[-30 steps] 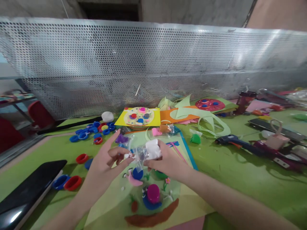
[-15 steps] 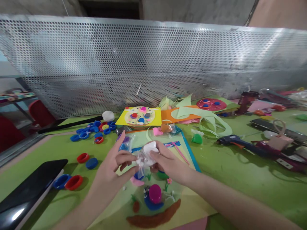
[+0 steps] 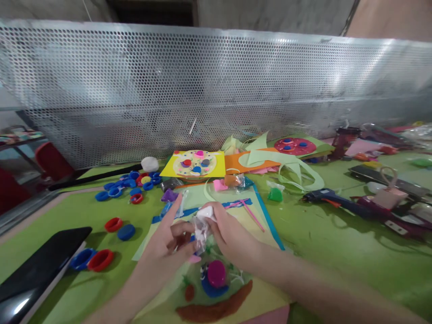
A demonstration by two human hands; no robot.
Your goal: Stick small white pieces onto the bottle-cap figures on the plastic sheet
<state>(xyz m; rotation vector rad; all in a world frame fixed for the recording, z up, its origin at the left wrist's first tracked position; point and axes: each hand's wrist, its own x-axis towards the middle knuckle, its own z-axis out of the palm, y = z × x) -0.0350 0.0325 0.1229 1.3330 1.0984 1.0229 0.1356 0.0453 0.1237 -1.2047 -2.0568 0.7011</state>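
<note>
Over a pale craft sheet (image 3: 263,265), my left hand (image 3: 172,240) pinches the lower part of a clear plastic bag (image 3: 201,234). White clay (image 3: 205,213) pokes out at the bag's top, and the fingers of my right hand (image 3: 229,229) are wrapped round it. Below the hands, a magenta cap (image 3: 216,273) sits on a blue clay shape (image 3: 212,289), above a curved brown clay strip (image 3: 216,308). My hands hide part of the sheet's middle.
A black phone (image 3: 43,270) and red and blue rings (image 3: 100,260) lie left. Bottle caps (image 3: 126,181) cluster farther back near a yellow card (image 3: 218,164). Bagged green clay (image 3: 275,194) and a glue gun (image 3: 334,198) lie right, before a perforated metal screen (image 3: 216,90).
My right hand has turned and closed further over the white clay, which now shows less. The bag hangs lower between my hands. The whole view has shifted slightly.
</note>
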